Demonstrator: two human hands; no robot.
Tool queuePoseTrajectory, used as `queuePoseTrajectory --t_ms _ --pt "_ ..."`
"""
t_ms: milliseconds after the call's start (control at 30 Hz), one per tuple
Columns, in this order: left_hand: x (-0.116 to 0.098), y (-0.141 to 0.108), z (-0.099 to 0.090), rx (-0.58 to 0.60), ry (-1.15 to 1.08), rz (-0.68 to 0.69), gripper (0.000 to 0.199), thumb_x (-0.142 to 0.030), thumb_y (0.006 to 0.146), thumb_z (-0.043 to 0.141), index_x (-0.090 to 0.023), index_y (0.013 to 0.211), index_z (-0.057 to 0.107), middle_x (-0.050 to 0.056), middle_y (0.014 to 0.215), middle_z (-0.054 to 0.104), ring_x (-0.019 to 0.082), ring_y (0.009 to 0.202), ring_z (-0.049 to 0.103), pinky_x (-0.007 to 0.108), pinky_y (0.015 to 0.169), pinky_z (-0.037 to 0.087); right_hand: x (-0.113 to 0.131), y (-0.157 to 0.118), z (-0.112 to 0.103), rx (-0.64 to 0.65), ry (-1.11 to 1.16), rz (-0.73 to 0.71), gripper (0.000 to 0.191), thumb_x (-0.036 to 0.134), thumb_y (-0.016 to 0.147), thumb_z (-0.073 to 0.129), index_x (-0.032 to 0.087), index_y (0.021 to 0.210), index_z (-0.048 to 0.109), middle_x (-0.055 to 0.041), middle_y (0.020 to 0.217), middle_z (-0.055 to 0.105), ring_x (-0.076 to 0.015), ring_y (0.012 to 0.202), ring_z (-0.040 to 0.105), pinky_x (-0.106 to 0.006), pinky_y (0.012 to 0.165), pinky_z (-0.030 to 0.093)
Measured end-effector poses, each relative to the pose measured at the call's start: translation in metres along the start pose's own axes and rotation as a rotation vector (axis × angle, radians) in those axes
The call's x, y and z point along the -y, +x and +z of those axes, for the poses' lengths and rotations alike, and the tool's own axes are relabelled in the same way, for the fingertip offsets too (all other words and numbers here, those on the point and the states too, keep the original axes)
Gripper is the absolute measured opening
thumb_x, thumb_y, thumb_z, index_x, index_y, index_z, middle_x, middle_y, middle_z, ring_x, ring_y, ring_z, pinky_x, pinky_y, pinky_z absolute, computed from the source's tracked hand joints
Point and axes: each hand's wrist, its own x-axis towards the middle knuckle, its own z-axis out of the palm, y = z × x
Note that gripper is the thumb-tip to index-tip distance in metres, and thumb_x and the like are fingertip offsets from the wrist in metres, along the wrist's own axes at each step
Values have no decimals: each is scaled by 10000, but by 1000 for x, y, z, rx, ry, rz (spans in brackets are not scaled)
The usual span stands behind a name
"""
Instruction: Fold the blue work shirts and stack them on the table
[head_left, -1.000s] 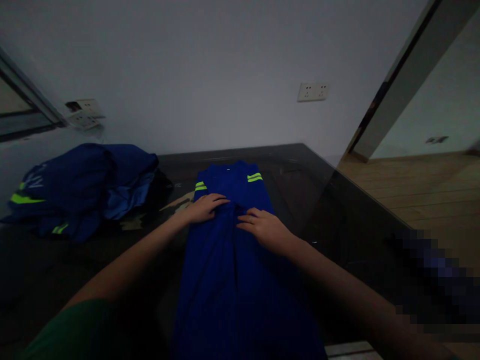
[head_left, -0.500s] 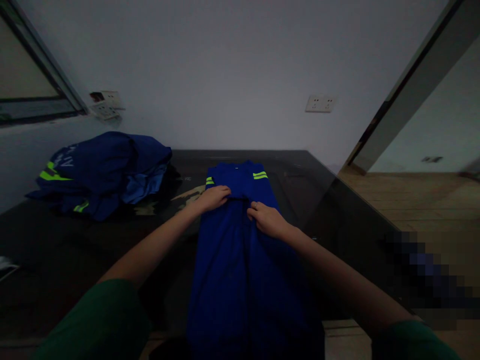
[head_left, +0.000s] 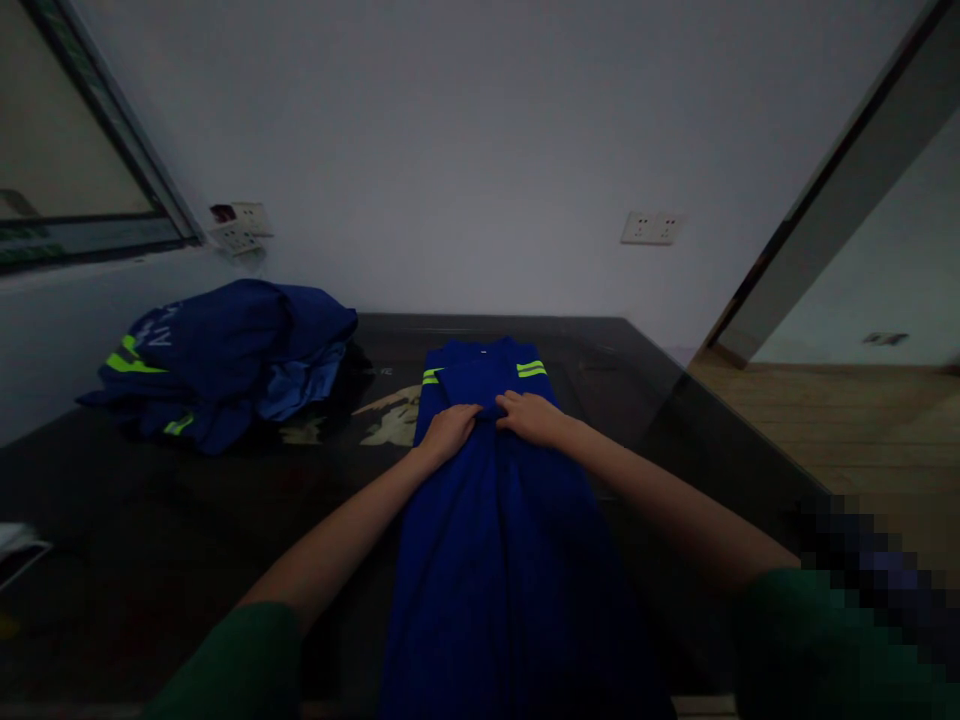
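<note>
A long blue work coverall (head_left: 457,560) with yellow-green bands near its far end lies lengthwise before me, its near end reaching the bottom of the view. My left hand (head_left: 451,430) rests on the upper part with its fingers closed on the cloth near the middle. Close beside it on the right, my right hand (head_left: 531,416) pinches the same cloth between thumb and fingers. Between the two sets of fingertips is a small gap. A collar with a small pale label shows at the far end.
A heaped pile of blue garments (head_left: 247,345) with yellow-green bands sits on the dark table (head_left: 622,390) at the left. Camouflage-patterned material (head_left: 394,420) shows beside the coverall. A white object (head_left: 19,550) is at the left edge. Wall sockets (head_left: 651,228) are behind.
My hands have come closer together over the middle of the coverall, the left moving right and slightly nearer me. The cloth between them has shifted. The view has tilted slightly.
</note>
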Motion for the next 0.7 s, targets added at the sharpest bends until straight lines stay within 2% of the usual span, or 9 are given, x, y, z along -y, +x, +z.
queuePoseTrajectory --t_ms 100,200,267,367,533,700 --pt "4 -1 3 4 -12 -8 374 -120 907 430 -216 1235 584 56 1223 642 191 1121 600 317 958 480 -14 19 -12 107 -80 -78 225 133 873 541 221 930 741 -129 1138 623 -249 1016 570 -297 698 464" --pt "4 0 4 -13 7 54 346 -118 894 461 -202 1192 615 65 1216 632 196 1141 572 319 963 476 -25 34 -25 213 -103 -134 242 90 822 569 221 929 742 -118 1078 655 -239 932 607 -287 643 443" --pt "3 1 4 -53 32 131 305 -131 901 462 -183 1141 642 82 1193 616 204 1126 556 331 960 473 -33 41 -30 273 -45 -137 235 86 776 616 226 912 746 -98 1036 673 -223 871 621 -281 627 426" --pt "0 0 2 -83 61 209 288 -129 908 444 -178 1107 646 93 1112 603 204 1044 555 349 919 483 -48 46 -30 303 182 -138 216 104 712 694 234 876 746 -44 919 694 -180 778 619 -264 638 411" --pt "-3 -5 -6 -39 27 252 304 -135 893 473 -176 1177 571 80 1069 615 198 987 564 341 880 484 -65 41 -7 228 540 -132 147 131 740 674 198 864 716 -20 869 698 -163 803 618 -247 703 429" --pt "-8 -7 -10 -10 27 306 231 -192 905 489 -191 1095 620 73 1087 606 201 1004 554 340 892 466 -53 29 33 13 858 -71 103 163 791 615 168 870 681 -37 898 694 -174 861 625 -283 813 445"
